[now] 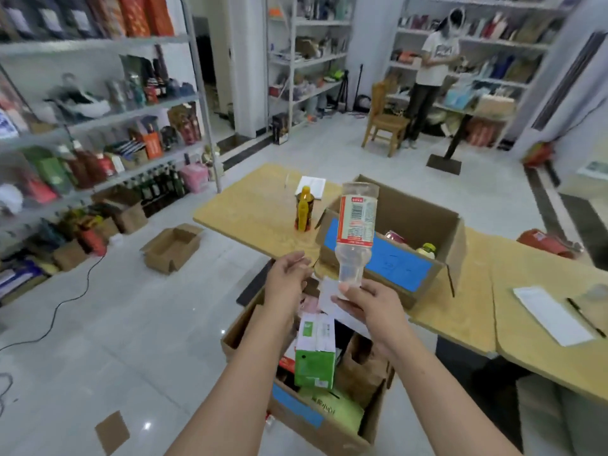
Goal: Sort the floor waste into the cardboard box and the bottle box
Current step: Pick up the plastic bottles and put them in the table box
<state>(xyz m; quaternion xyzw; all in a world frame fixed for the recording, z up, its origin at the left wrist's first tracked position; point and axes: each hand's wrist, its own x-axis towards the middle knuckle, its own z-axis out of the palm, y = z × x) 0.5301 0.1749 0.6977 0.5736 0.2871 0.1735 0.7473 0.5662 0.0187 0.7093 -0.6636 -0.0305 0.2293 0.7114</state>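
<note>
Head view: a clear bottle (357, 222) is gripped upside down by the right hand (368, 307); nothing is held by the loose left hand (288, 278)

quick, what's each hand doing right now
Left hand: open, fingers relaxed, nothing seen in it.
Right hand: holding the clear plastic bottle by its neck end, upside down.

The clear bottle (357, 222) carried a red-and-white label with a black barcode. At its ten o'clock, an amber bottle (303, 213) wore a yellow cap. The brown bottle box (422, 218) bore a blue panel. The carton (314, 357) at six o'clock was green and white, and the counter (250, 205) pale yellow.
</note>
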